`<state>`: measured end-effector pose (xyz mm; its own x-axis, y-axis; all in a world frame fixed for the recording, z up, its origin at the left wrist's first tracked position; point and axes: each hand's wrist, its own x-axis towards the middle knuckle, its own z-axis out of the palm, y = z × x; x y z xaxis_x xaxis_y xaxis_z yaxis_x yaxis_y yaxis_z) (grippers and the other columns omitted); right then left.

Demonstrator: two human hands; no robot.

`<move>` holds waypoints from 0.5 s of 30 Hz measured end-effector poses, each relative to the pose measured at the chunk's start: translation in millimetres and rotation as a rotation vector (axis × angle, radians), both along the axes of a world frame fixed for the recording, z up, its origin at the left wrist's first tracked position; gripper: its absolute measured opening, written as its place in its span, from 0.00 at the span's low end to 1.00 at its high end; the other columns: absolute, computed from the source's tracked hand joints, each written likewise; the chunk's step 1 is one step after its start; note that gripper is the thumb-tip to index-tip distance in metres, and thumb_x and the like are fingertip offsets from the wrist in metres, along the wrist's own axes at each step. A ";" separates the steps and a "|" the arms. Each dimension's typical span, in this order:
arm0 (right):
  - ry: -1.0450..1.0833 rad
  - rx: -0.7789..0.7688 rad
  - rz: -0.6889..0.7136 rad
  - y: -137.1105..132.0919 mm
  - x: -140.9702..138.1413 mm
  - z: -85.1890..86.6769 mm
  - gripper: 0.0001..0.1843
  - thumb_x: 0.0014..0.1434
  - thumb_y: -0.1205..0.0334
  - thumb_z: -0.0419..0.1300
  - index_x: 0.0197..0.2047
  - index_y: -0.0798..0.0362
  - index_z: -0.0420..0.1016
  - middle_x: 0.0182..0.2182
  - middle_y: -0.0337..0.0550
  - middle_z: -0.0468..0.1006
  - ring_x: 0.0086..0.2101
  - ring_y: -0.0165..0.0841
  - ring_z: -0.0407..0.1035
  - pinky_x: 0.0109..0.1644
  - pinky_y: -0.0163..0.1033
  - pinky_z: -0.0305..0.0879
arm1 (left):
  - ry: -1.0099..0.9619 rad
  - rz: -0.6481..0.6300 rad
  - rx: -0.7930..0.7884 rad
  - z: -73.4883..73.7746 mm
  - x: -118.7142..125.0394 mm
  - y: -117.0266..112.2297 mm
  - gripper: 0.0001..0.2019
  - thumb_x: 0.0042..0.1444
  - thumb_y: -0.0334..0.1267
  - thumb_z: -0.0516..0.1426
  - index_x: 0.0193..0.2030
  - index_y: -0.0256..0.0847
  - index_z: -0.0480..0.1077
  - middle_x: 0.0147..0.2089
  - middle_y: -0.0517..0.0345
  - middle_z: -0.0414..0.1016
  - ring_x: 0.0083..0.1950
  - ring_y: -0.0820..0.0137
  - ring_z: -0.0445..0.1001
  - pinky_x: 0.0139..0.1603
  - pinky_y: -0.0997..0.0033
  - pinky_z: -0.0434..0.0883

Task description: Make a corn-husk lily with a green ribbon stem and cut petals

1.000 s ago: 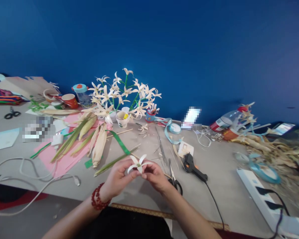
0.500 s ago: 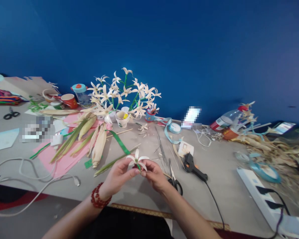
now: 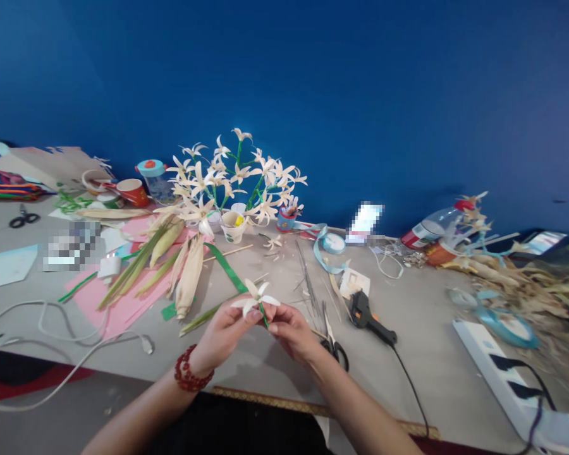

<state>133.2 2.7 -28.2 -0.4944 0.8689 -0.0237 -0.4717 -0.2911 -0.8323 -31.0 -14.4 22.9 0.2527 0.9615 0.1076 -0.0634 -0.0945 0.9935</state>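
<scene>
Here, at lower centre, our left hand (image 3: 222,333) and right hand (image 3: 291,332) both pinch the small cream husk flower (image 3: 256,295); petals face up, its green stem (image 3: 263,315) slants down-right, end hidden in the grip.

The flower (image 3: 256,297) is small and white, with thin pointy petals spread open like a star. It sits just above my pinch. Its short green stem (image 3: 264,314) goes down between my fingertips (image 3: 271,328).

Left hand (image 3: 225,333) and right hand (image 3: 291,332) pinch small pale flower (image 3: 256,298) above cluttered table (image 3: 422,341).
</scene>
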 end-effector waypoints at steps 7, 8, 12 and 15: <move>-0.061 0.100 -0.025 4.6 3.5 6.7 0.08 0.49 0.60 0.70 0.28 0.51 0.75 0.33 0.39 0.70 0.37 0.33 0.65 0.44 0.36 0.60 | 0.115 0.186 0.034 -10.2 -0.2 -2.4 0.10 0.55 0.43 0.61 0.37 0.38 0.76 0.38 0.53 0.78 0.43 0.63 0.74 0.48 0.68 0.69; -0.065 0.113 -0.028 5.0 3.7 7.7 0.08 0.49 0.60 0.70 0.29 0.51 0.75 0.33 0.40 0.71 0.38 0.34 0.66 0.44 0.37 0.60 | 0.144 0.205 0.038 -9.3 -0.1 -2.5 0.09 0.56 0.43 0.61 0.36 0.38 0.76 0.37 0.53 0.78 0.42 0.64 0.74 0.46 0.69 0.69; -0.078 0.097 -0.037 4.8 3.2 8.4 0.08 0.50 0.60 0.70 0.29 0.51 0.74 0.34 0.40 0.71 0.39 0.35 0.67 0.47 0.38 0.60 | 0.168 0.179 0.054 -1.5 0.6 -2.9 0.10 0.58 0.42 0.58 0.35 0.38 0.77 0.37 0.53 0.78 0.42 0.63 0.74 0.47 0.68 0.69; -0.085 0.055 -0.042 4.1 2.4 5.3 0.10 0.48 0.59 0.71 0.28 0.51 0.73 0.33 0.40 0.72 0.38 0.35 0.66 0.47 0.38 0.60 | 0.122 0.141 0.049 1.4 1.4 -3.2 0.10 0.60 0.41 0.57 0.36 0.38 0.77 0.39 0.52 0.79 0.45 0.62 0.74 0.52 0.66 0.68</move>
<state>135.6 6.9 -22.9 -0.4557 0.8900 -0.0161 -0.4095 -0.2257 -0.8839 -29.6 -17.6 24.3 0.1297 0.9827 0.1321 0.0746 -0.1426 0.9870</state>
